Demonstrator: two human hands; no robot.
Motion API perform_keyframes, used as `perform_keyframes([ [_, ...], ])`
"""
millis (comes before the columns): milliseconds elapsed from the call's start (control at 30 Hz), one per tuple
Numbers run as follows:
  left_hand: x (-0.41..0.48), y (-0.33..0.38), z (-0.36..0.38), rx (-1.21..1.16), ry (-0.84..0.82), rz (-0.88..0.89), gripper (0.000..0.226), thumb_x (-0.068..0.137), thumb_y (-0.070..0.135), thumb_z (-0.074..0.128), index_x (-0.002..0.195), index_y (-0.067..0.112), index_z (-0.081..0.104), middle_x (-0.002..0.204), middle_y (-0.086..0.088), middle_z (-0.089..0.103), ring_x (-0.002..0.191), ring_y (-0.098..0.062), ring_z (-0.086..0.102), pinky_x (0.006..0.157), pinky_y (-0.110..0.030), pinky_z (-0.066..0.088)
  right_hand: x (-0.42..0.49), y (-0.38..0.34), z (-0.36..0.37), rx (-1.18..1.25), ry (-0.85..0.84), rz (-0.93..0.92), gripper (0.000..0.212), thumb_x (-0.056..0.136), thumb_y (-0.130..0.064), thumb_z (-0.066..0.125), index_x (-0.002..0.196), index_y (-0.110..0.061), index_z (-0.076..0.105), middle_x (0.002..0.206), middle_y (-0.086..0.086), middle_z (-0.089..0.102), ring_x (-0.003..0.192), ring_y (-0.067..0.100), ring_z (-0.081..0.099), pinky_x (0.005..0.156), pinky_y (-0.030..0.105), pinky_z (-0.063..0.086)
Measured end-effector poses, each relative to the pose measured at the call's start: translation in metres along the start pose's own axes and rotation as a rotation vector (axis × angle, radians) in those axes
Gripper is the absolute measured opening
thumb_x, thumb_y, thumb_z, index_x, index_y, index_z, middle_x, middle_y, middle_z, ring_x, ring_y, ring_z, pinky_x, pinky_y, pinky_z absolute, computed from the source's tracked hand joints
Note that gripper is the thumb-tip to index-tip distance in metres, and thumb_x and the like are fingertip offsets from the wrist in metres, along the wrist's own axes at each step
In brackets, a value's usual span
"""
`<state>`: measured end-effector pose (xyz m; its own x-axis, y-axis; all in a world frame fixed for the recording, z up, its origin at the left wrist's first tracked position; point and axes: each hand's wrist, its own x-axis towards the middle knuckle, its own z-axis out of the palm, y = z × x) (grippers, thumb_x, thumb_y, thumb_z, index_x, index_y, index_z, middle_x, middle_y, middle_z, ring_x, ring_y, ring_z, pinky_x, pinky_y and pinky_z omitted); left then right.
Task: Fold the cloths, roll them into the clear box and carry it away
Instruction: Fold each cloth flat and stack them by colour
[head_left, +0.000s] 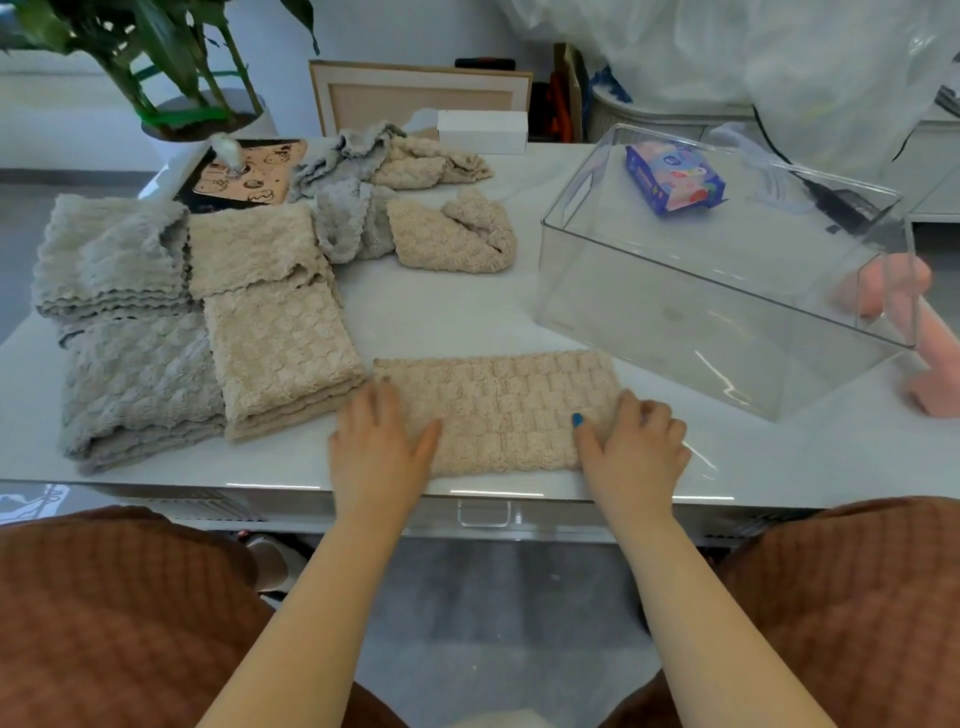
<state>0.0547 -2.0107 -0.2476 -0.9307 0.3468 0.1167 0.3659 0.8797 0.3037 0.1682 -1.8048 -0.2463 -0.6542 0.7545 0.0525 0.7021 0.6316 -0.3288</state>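
White glossy tabletop (415, 317), hard and reflective, fills the middle of the frame; a metal drawer handle (484, 514) shows under its near edge.

Item 1: beige cloth (498, 410), thick waffle-textured pile, folded into a long rectangle, lying flat at the lower centre near the table edge.
- Left hand (376, 447): lies flat on the cloth's left end, fingers straight and thumb spread, gripping nothing.
- Right hand (631, 447): fingers bent over the cloth's right end, blue-nailed thumb on top, pinching the edge.

Item 2: clear box (727, 291), rigid transparent plastic, rectangular, open-topped, centre right, apart from the cloth. No cloth is in it. A blue printed packet (675, 179) shows through its far side; inside or behind cannot be told.

Item 3: folded stacks at left: grey stack (135, 374), fluffy, beside a beige stack (280, 348), with further folded grey and beige pieces behind them.

Item 4: unfolded heap (389, 171), grey and beige, scalloped edges, upper centre; a crumpled beige piece (457, 234) just in front.

Item 5: background: potted plant (171, 62), cut off at the top; printed tray (244, 169); white carton (482, 131); wooden frame (421, 93); translucent plastic sheeting (779, 52), upper right.

Item 6: pink object (930, 364), right edge, partly blurred behind the box wall, unidentifiable.

Item 7: brown quilted fabric (104, 623), lower corners, cropped.
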Motion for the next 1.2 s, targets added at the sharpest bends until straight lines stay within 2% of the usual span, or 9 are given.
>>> perform_keyframes([
  [167, -0.001, -0.001, -0.022, -0.345, -0.174, -0.375, 0.078, 0.081, 0.04, 0.072, 0.137, 0.005, 0.032, 0.127, -0.017, 0.053, 0.115, -0.036, 0.052, 0.087, -0.041, 0.045, 0.019, 0.0, -0.017, 0.127, -0.23, 0.203, 0.055, 0.085, -0.045, 0.061, 0.124, -0.014, 0.041, 0.116, 0.008, 0.058, 0.107, 0.033, 0.053, 0.089, 0.041, 0.036],
  [300, 0.009, 0.008, -0.034, -0.741, -0.246, -0.505, 0.034, 0.081, 0.02, 0.071, 0.108, 0.014, 0.052, 0.113, -0.007, 0.064, 0.095, -0.022, 0.062, 0.077, -0.031, 0.05, 0.025, -0.001, -0.024, 0.4, -0.34, 0.166, 0.055, 0.085, -0.024, 0.065, 0.129, -0.013, 0.034, 0.104, 0.006, 0.058, 0.09, 0.027, 0.055, 0.076, 0.037, 0.048],
  [433, 0.016, 0.039, -0.043, -1.063, -0.197, -0.473, 0.033, 0.083, 0.017, 0.071, 0.112, 0.013, 0.057, 0.105, -0.004, 0.066, 0.089, -0.019, 0.065, 0.074, -0.035, 0.055, 0.022, 0.006, -0.027, 0.485, -0.087, 0.021, 0.081, 0.074, -0.015, 0.078, 0.139, -0.013, 0.03, 0.13, 0.008, 0.034, 0.102, 0.019, 0.045, 0.086, 0.029, 0.042],
  [533, 0.018, 0.077, -0.037, -1.043, -0.236, -0.331, 0.029, 0.081, 0.021, 0.072, 0.106, 0.016, 0.057, 0.095, -0.004, 0.067, 0.083, -0.019, 0.066, 0.07, -0.035, 0.056, 0.023, 0.008, -0.032, 0.658, -0.007, -0.057, 0.04, 0.083, -0.011, 0.069, 0.12, -0.013, 0.053, 0.11, 0.003, 0.052, 0.082, 0.016, 0.053, 0.069, 0.016, 0.044],
  [600, 0.016, 0.102, -0.03, -1.066, -0.328, -0.247, 0.026, 0.082, 0.024, 0.071, 0.103, 0.017, 0.057, 0.094, -0.005, 0.068, 0.08, -0.019, 0.067, 0.065, -0.035, 0.056, 0.024, 0.004, -0.039, 0.986, -0.187, 0.084, 0.014, 0.094, -0.013, 0.058, 0.103, -0.004, 0.063, 0.09, 0.008, 0.066, 0.076, 0.02, 0.062, 0.065, 0.016, 0.051],
  [667, 0.014, 0.118, -0.024, -1.046, -0.398, -0.188, 0.028, 0.083, 0.027, 0.071, 0.106, 0.019, 0.057, 0.092, -0.002, 0.065, 0.077, -0.016, 0.065, 0.062, -0.03, 0.055, 0.025, 0.003, -0.044, 1.205, -0.359, 0.234, 0.025, 0.099, -0.018, 0.048, 0.101, 0.001, 0.065, 0.087, 0.016, 0.071, 0.076, 0.024, 0.068, 0.068, 0.024, 0.057],
  [833, 0.004, 0.12, -0.018, -0.931, -0.48, 0.033, 0.035, 0.081, 0.027, 0.075, 0.112, 0.022, 0.061, 0.083, 0.007, 0.058, 0.066, -0.004, 0.055, 0.064, -0.017, 0.049, 0.029, 0.005, -0.044, 1.157, -0.502, 0.314, 0.028, 0.098, -0.029, 0.05, 0.096, -0.007, 0.067, 0.081, 0.006, 0.07, 0.072, 0.017, 0.069, 0.064, 0.026, 0.056],
  [1067, 0.006, 0.082, -0.018, -0.759, 0.049, -0.007, 0.006, 0.092, 0.018, 0.06, 0.095, 0.023, 0.062, 0.094, 0.006, 0.06, 0.078, -0.003, 0.056, 0.066, -0.016, 0.044, 0.035, -0.008, -0.035, 0.885, -0.458, 0.18, 0.018, 0.079, -0.028, 0.075, 0.091, -0.016, 0.068, 0.089, 0.003, 0.068, 0.082, 0.016, 0.063, 0.07, 0.03, 0.05],
  [1200, -0.001, 0.07, -0.005, -0.562, -0.199, 0.074, 0.077, 0.071, 0.057, 0.072, 0.133, 0.022, 0.043, 0.125, 0.007, 0.036, 0.107, -0.008, 0.046, 0.09, -0.019, 0.041, 0.033, -0.012, -0.026, 0.811, -0.373, 0.147, 0.012, 0.081, -0.011, 0.069, 0.088, -0.001, 0.069, 0.09, 0.024, 0.067, 0.088, 0.039, 0.065, 0.085, 0.05, 0.052],
])
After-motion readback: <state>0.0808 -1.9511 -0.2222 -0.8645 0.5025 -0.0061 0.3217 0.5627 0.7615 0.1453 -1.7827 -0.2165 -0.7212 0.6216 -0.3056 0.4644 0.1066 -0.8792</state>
